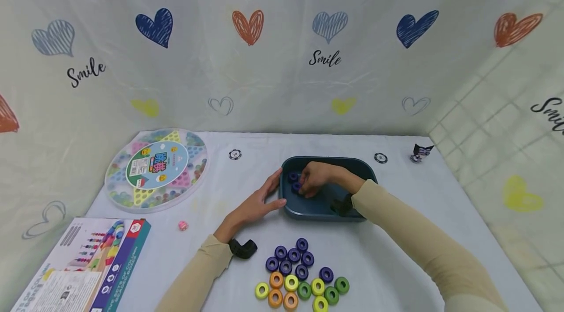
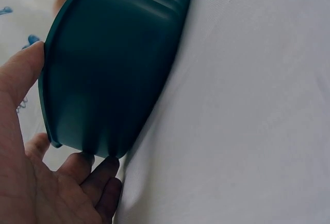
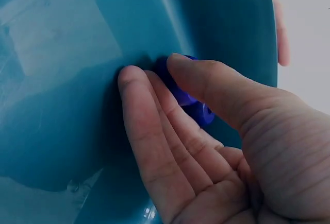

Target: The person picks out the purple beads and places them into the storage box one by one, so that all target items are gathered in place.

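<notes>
The right hand (image 1: 314, 179) reaches into the blue-green tray (image 1: 328, 216), pinching a purple ring (image 1: 296, 188) between thumb and fingers near the tray's left end, with another purple ring (image 1: 293, 177) just beside it. The left hand (image 1: 254, 204) is spread against the outside of the tray's left wall, thumb and fingers apart, fingertips touching it.

In front of the tray on the white-covered desk (image 1: 238, 180) lies a loose group of rings (image 1: 285, 267) in purple, orange, yellow and green; no lettering can be made out on them.

At the left edge lies a box (image 1: 81, 263) whose teal side carries the words "COLUMN" and "BEADED", partly cut off by the frame; a white label (image 1: 66, 293) on its top is too small to read. Behind it is a round game set (image 1: 156, 167), its oval card showing large Chinese characters, 跳棋, and a pale label with a barcode. Across the backdrop (image 1: 282, 82), "Smile" is printed in black script among hearts, the rightmost one cropped
</notes>
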The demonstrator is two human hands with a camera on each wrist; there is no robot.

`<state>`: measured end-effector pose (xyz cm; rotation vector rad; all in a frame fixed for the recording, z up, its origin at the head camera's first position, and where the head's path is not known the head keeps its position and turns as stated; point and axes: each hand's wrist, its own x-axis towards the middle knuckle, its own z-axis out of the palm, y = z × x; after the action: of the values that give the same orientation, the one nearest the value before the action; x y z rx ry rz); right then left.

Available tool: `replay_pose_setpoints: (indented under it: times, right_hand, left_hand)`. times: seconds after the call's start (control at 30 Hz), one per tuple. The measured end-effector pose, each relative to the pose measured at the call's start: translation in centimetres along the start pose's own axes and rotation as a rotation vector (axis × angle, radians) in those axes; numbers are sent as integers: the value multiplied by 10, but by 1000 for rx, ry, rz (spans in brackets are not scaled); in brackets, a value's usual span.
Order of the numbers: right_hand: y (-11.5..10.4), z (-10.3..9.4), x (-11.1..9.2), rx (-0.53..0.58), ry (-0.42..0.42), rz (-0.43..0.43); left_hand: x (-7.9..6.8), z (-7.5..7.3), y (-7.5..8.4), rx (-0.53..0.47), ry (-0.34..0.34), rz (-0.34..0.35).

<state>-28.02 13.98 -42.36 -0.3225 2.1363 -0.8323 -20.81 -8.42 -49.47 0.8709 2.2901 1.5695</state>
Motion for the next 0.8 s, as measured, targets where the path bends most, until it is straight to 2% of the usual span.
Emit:
replay_pose_setpoints:
  times: [0.33,0.6,0.7,0.8]
  right_hand:
    - [-6,3,1,65,16,24]
    - [-8,3,1,67,19,19]
    - [-8,3,-4,14,19,11]
    - [-7,1,-9,-114,33,-13]
  left_hand:
    - [2,0,-5,-25,7,28]
    - [2,-1,-4,-25,6,6]
    - [1,-1,-2,-3,6,21]
    - [-2,-3,9,-10,4,38]
